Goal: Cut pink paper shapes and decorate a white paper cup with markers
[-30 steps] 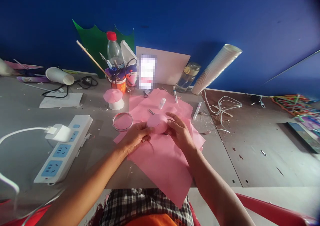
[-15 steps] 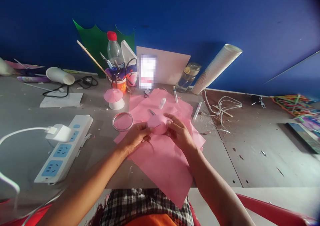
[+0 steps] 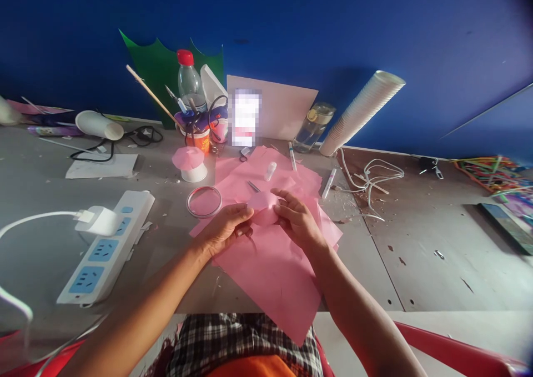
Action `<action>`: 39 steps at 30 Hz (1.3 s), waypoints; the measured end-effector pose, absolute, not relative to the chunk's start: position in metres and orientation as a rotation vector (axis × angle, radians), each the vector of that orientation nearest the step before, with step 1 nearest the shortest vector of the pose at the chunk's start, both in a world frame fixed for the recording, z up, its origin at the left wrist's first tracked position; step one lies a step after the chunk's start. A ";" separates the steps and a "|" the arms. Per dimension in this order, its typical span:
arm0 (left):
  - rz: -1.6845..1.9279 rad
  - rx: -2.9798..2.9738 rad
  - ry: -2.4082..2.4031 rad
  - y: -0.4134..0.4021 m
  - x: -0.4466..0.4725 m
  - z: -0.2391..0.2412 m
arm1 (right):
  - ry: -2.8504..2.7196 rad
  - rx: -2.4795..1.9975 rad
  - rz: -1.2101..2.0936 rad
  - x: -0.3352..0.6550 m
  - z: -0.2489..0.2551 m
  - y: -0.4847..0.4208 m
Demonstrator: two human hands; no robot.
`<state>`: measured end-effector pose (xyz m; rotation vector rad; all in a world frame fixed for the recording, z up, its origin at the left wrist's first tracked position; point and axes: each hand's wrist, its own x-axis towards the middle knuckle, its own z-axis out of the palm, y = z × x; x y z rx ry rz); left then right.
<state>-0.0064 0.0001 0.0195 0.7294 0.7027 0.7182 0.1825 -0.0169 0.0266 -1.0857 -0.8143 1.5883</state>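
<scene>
Between my two hands is a small folded piece of pink paper [image 3: 264,207], rounded in outline. My left hand [image 3: 227,227] pinches its left edge between thumb and fingers. On the opposite side my right hand [image 3: 297,219] grips the right edge, its index finger stretched along the top. Pink paper sheets [image 3: 275,271] lie spread beneath both hands. Just beyond the held piece, metal tips of a tool [image 3: 253,186] poke out; the rest is hidden. A small white glue stick or tube [image 3: 270,171] rests on the sheets behind it.
A round clear lid [image 3: 204,201] and a white cup topped with pink paper [image 3: 189,163] stand left of the sheets. Farther left lies a power strip [image 3: 106,249]. Behind are a lit phone [image 3: 245,119], a bottle [image 3: 190,83] and a leaning cup stack [image 3: 362,113]. Pens lie right.
The held pink paper has turned slightly in my hands. My right fingers have curled in a little closer to its edge; the left hand has barely shifted.
</scene>
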 end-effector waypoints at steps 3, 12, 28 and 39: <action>0.745 0.648 0.735 0.000 -0.007 0.020 | -0.808 -1.093 1.585 0.182 0.027 -0.017; 0.762 0.754 0.811 0.003 -0.004 0.016 | -0.913 -1.012 1.403 0.181 0.022 -0.018; 0.788 0.776 0.786 0.000 -0.003 0.020 | -0.778 -1.055 1.382 0.178 0.022 -0.016; 0.786 0.836 0.782 0.002 -0.003 0.014 | -0.666 -1.118 1.383 0.175 0.028 -0.017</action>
